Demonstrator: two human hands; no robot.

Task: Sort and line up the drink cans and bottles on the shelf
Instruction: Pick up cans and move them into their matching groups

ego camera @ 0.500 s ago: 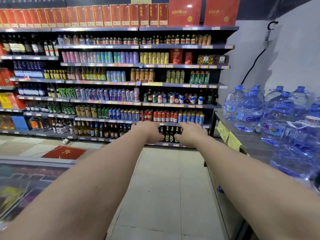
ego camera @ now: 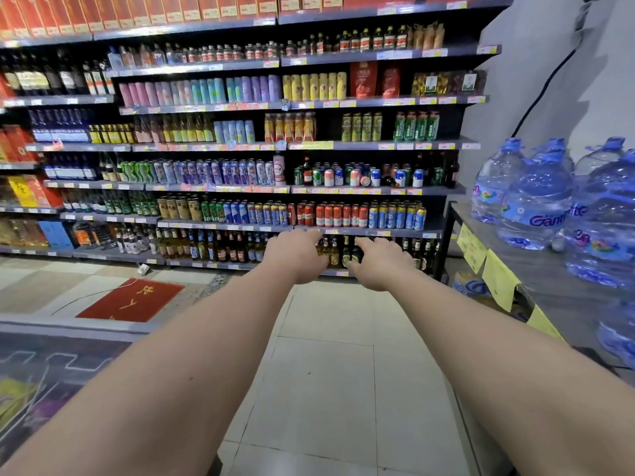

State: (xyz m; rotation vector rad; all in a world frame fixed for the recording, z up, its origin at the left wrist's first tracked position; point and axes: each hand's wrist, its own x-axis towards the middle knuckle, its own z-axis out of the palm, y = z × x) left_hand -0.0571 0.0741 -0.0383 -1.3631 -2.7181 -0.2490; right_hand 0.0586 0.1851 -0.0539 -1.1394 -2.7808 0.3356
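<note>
A tall dark store shelf (ego camera: 374, 191) full of drink cans and bottles faces me. One level holds a jumbled group of mixed cans and bottles (ego camera: 357, 175), with a can lying on its side (ego camera: 365, 180). Below it stand tidy rows of red cans (ego camera: 338, 215) and blue-yellow cans (ego camera: 398, 216). Beer bottles (ego camera: 345, 252) fill the bottom level. Both my arms stretch forward, well short of the shelf. My left hand (ego camera: 295, 255) and my right hand (ego camera: 379, 264) hold nothing, with fingers spread loosely.
A grey table (ego camera: 549, 286) on the right carries several large blue water jugs (ego camera: 531, 204) and yellow price tags. A freezer chest (ego camera: 51, 369) stands at lower left. A red mat (ego camera: 132, 300) lies on the tiled floor between me and the shelf.
The shelf is closer and larger in view. Both hands have gone from closed fists to loosely spread fingers.
</note>
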